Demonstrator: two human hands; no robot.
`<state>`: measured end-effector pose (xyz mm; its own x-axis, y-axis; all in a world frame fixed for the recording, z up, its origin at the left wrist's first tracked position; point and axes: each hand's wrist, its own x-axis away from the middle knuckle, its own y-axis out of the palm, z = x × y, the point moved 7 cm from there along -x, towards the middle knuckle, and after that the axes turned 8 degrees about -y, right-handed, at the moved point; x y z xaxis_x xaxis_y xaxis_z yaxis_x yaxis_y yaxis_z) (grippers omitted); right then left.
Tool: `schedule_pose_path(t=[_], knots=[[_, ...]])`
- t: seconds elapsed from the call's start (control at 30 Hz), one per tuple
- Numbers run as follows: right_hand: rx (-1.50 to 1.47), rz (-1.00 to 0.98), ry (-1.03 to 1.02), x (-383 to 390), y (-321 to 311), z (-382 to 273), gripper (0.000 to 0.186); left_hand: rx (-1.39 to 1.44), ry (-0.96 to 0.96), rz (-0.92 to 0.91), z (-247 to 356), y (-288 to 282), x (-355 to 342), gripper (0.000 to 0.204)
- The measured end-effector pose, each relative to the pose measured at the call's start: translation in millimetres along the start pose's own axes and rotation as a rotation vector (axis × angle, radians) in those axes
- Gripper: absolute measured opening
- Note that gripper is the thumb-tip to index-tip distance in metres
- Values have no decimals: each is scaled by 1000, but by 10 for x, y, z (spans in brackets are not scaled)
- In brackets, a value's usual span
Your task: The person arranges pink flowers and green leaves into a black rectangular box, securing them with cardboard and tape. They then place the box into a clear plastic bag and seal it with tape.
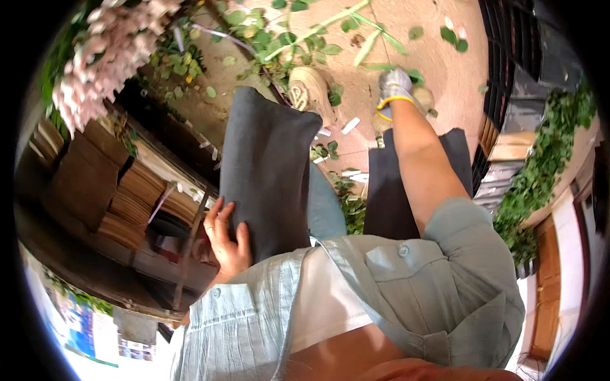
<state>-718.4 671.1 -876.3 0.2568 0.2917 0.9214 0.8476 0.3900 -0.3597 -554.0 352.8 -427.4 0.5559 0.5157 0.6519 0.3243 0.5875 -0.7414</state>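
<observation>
My left hand (227, 242) is bare, its fingers spread against the side of a dark grey cover (270, 171) over my left leg. It holds nothing. My right arm reaches far down toward the floor beside my right shoe. A grey glove with a yellow cuff covers my right hand (395, 89), which looks curled, with its fingertips hidden. A green stem (379, 66) and a green leaf (416, 77) show at either side of the glove. Whether they are in its grip is hidden.
Loose leaves (311, 46), cut stems (318, 28) and white scraps (350, 125) litter the floor (406, 19). Pale pink flowers (114, 51) stand at the upper left, above stacked brown cardboard (130, 203). Black crates (499, 57) and leafy greenery (540, 171) line the right side.
</observation>
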Motion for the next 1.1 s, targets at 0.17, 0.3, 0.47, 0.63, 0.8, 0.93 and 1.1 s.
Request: schedule_pose_path(t=[0.17,0.3,0.47,0.63,0.8,0.93,1.1], knots=[[-562,281,186,466,-57,571,17,81,33,-53,-132,68,320,38],[-1418,70,212,1718,-888,240,23,263,8,-63,-93,413,855,34],[-853,181,113,2835,-2304,43,28,383,6,-91,64,604,1355,33],[-332,163,9,3360,-3734,-1313,24,557,-404,47,-1185,193,2137,36],[-166,237,-717,4446,-4169,-5120,17,646,-875,388,-2445,219,3656,32],[129,186,-1699,7394,-3253,-7722,32,904,-1018,661,-2733,185,4302,30],[341,149,-1372,7673,-2310,-9448,45,946,-803,1201,-3352,-1253,4063,24]])
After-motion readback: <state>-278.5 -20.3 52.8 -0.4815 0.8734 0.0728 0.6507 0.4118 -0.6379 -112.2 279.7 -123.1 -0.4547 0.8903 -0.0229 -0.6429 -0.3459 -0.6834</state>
